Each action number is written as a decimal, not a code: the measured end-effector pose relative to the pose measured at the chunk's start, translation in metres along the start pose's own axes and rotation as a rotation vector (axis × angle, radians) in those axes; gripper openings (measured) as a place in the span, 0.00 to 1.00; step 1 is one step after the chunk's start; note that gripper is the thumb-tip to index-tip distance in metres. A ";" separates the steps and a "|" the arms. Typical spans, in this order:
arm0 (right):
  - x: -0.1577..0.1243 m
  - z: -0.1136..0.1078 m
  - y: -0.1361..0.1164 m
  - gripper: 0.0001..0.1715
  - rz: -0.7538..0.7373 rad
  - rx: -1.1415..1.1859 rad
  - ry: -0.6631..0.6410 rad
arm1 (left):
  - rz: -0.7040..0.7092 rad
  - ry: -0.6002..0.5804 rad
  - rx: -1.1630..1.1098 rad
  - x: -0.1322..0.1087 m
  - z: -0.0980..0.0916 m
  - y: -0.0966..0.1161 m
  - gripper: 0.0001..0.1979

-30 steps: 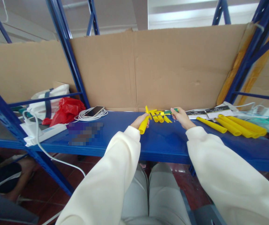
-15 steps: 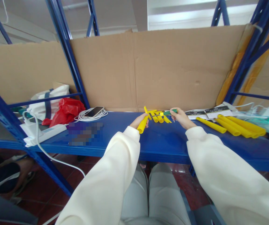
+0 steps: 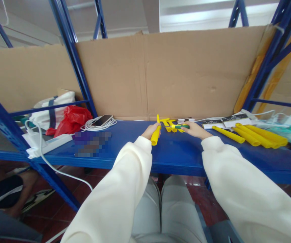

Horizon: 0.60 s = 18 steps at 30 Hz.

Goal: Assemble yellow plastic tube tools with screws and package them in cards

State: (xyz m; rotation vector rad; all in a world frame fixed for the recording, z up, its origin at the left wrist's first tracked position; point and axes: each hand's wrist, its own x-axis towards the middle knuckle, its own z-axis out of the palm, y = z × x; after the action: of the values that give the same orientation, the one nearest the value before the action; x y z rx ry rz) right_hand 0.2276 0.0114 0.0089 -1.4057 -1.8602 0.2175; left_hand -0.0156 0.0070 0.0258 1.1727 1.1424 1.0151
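Note:
My left hand [image 3: 149, 130] is closed around a yellow plastic tube [image 3: 155, 138], its wide end tilted down toward me. A narrow yellow part sticks up at the tube's far end. In my right hand [image 3: 195, 130] is a screwdriver [image 3: 185, 126] with a green and yellow handle. Its thin shaft points left at the upper part of the tube; whether the tip touches is too small to tell. Behind and between the hands, several short yellow pieces [image 3: 168, 128] lie on the blue shelf [image 3: 130, 130].
Longer yellow tubes [image 3: 262, 138] lie at right beside black-and-white printed cards [image 3: 235, 119]. On the left are a phone [image 3: 102, 120] on a coiled white cable, a red plastic bag [image 3: 72, 118] and a white power strip [image 3: 50, 145]. A cardboard panel [image 3: 186, 74] stands behind.
The screwdriver has gone from slanting up to the right to nearly level, and my right hand's grip has shifted on the handle. The tube in my left hand has turned slightly more upright.

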 end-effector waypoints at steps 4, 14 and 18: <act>-0.001 -0.002 -0.001 0.10 -0.048 -0.218 -0.034 | -0.003 -0.005 0.063 -0.006 0.003 0.002 0.15; -0.009 -0.001 -0.014 0.11 0.010 -0.542 -0.072 | 0.012 -0.061 0.144 -0.018 0.008 0.006 0.20; -0.009 0.000 -0.017 0.02 -0.038 -0.525 -0.070 | 0.004 -0.056 0.162 -0.019 0.009 0.008 0.20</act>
State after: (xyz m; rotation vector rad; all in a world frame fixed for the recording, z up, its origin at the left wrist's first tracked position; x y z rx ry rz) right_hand 0.2161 -0.0030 0.0141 -1.7195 -2.0924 -0.2659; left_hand -0.0101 -0.0114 0.0361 1.3240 1.1953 0.9002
